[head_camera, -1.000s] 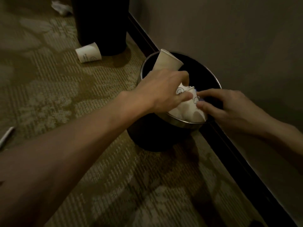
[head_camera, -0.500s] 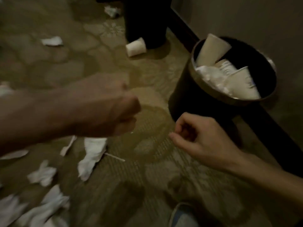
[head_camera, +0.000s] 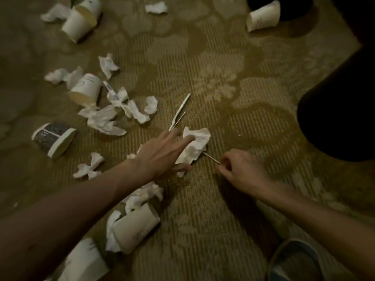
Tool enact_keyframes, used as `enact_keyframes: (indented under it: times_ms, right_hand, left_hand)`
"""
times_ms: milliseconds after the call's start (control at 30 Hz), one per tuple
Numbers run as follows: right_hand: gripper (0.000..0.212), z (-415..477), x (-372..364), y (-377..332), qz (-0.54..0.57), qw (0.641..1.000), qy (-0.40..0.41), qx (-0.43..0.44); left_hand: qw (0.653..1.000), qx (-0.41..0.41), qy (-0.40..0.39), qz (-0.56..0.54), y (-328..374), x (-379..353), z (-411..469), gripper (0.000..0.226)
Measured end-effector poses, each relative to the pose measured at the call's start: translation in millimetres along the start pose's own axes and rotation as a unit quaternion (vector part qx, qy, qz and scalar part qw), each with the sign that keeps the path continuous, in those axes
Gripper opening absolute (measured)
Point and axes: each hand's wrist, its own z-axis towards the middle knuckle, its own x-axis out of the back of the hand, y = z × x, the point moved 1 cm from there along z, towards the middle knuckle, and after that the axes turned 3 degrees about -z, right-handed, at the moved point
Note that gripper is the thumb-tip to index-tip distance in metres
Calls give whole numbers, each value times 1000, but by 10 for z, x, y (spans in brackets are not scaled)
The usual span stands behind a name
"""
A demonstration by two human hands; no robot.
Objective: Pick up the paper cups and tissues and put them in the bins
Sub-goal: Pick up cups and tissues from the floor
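Person's left hand (head_camera: 162, 157) is laying released fingers (head_camera: 182, 141) on crumpled tissue (head_camera: 197, 144) on carpet (head_camera: 243, 98) under them, right hand (head_camera: 241, 171) is pinching thin stick (head_camera: 212, 158) just beside, so left should be bunching whole tissue before lifting.

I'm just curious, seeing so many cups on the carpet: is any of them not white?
Yes: the dark speckled cup, lying on its side at the far left, with a white rim. All the other cups are plain white or cream.

Open carpet (head_camera: 233, 98) ahead of my right hand (head_camera: 241, 171); left side crowded: crumpled tissues (head_camera: 105, 118), toppled cups (head_camera: 86, 89), white stick (head_camera: 180, 110) beside my left hand (head_camera: 160, 157)
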Motion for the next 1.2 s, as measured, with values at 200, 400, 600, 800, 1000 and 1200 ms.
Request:
enact_keyframes:
  times_ms: [200,400,600,800,1000,1200]
  right_hand:
    - [17,163,-120,-100,-1,999,-22,-33]
    - [10,257,-162,-59,30,996,-55,-69]
    - [14,244,-146,7,146,980,-86,-107]
    - [11,76,-106,-80,352,919,-100,-150]
    - [17,4,12,-311,535,816,-134,-173]
    - [19,-2,251,-529,593,778,-129,-163]
  left_hand:
    - [998,-59,-16,21,-39,-349,325,81]
    - [995,-79,43,47,22,-499,398,65]
    - [983,-60,122,-127,43,-579,305,19]
    - [902,138,154,-379,256,-667,175,35]
    - [750,216,229,-581,575,-418,209,47]
    - [725,203,269,-601,618,-95,179,41]
